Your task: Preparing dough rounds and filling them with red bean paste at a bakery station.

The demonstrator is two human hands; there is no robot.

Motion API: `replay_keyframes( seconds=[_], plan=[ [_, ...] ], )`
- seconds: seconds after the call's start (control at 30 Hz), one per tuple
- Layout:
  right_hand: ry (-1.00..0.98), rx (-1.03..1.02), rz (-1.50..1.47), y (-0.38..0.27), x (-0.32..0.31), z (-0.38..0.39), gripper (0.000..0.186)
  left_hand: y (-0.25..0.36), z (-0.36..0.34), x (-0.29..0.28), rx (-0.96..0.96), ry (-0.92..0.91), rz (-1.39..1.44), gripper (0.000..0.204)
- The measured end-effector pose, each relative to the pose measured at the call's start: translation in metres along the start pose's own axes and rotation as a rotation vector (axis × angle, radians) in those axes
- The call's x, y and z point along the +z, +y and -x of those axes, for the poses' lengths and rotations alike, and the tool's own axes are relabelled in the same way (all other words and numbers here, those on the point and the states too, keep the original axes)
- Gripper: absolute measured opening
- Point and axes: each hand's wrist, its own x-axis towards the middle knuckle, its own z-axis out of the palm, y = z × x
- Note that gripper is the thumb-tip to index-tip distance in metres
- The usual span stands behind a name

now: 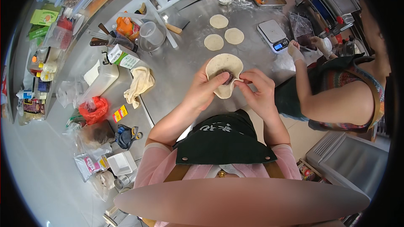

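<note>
Cream-coloured dough (224,64) between both hands (202,90)

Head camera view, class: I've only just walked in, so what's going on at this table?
A person holds a dough round with dark filling at its middle. The left hand supports it, thumb at the filling, while the right hand pinches the right edge into a fold. The round is not yet closed; the filling shows. Beyond it, three flat dough rounds lie on the metal table. At the right, a co-worker is near a digital scale.
</note>
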Motion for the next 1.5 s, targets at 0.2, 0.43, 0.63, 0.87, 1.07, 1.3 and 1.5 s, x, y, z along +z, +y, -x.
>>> replay_keyframes(
  seconds=[0.2,0.43,0.63,0.87,1.07,1.3,1.5],
  plan=[
    [0.001,-0.008,-0.003,0.001,-0.001,-0.002,0.014,-0.003,0.000,0.004,0.034,-0.029,-0.048,0.037],
    [-0.054,-0.020,0.077,0.003,-0.004,-0.002,0.013,-0.003,0.001,0.002,-0.014,-0.052,-0.002,0.036],
    [-0.113,-0.028,0.110,0.003,-0.004,-0.005,0.014,-0.005,0.003,0.000,0.047,-0.021,-0.054,0.037],
    [-0.093,0.034,-0.035,-0.001,-0.001,-0.006,0.014,-0.004,0.006,-0.001,0.082,-0.015,-0.093,0.038],
    [-0.117,0.008,0.005,-0.001,-0.002,-0.006,0.014,-0.007,0.005,-0.005,0.056,0.011,-0.074,0.035],
    [-0.154,-0.029,0.115,-0.002,-0.006,-0.009,0.015,-0.006,0.005,-0.004,0.038,0.014,-0.059,0.033],
    [-0.226,-0.074,0.260,-0.011,-0.013,-0.015,0.015,-0.006,0.005,-0.005,0.038,-0.002,-0.100,0.033]
  ],
)
